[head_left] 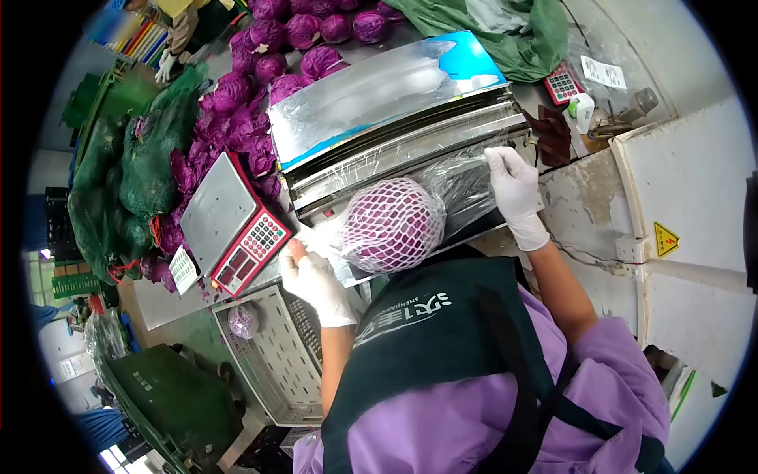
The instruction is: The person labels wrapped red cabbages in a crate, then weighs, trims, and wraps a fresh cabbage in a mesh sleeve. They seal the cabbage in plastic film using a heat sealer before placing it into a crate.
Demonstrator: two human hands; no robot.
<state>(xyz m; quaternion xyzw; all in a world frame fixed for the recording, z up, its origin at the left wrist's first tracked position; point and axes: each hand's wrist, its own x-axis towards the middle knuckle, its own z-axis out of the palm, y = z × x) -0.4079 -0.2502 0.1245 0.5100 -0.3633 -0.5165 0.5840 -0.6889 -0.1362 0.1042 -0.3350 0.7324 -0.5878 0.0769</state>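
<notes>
Now two gloved hands [517, 189] [314, 286] pinch clear film [466, 180], flanking one netted cabbage [393, 225].

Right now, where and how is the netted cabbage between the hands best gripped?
Probably by cupping the cabbage around its widest part, the left hand coming from the left, the right hand from the right. It is round, with no handle, and lies between them. Clear film bunches beside it, so broad palms look safer than pinching.

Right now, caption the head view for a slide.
At the wrapping machine, the gloved right hand pinches clear film beside a netted purple cabbage; the gloved left hand flanks the other side.
</notes>
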